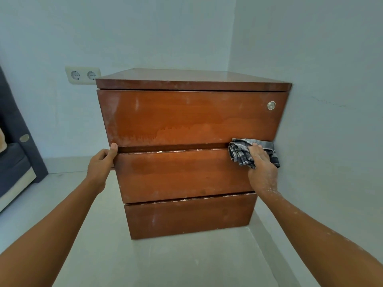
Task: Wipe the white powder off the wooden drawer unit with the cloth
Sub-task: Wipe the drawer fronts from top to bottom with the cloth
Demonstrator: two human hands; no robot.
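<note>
head view: right grip (261,162) clamped on cloth (240,152) at drawer unit (186,175) right edge

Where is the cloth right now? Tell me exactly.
In the head view the cloth is at the unit's right edge, pressed by the right hand over the gap between top and middle drawers, below the lock.

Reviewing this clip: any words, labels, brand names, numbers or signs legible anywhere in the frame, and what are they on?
None can be read.
Drawer unit: no label or brand; the round lock shows no legible marking.
Double wall socket: no readable print.
Oval badge on the dark furniture at left: too small and blurred to read.
Cloth: woven pattern only, no text.
</note>
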